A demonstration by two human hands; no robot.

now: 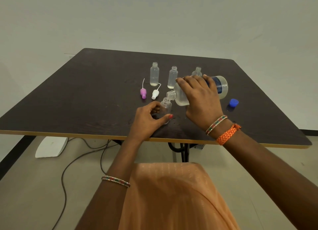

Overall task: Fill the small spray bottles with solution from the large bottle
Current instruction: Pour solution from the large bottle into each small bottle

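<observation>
Beaded bangle (115, 181) on left wrist — right wrist: matching bangle (216, 124), orange woven band (227, 134); orange garment (172, 195).

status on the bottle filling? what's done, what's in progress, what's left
Done: large bottle's blue cap is off; two back bottles hold only a little liquid at the bottom. In hand: right hand tips the large bottle over the small bottle in the left hand's grip. Left: top-ups, third back bottle, purple and white spray tops.

Right hand (200, 95) tips large bottle (182, 94) over small bottle (166, 107).
</observation>
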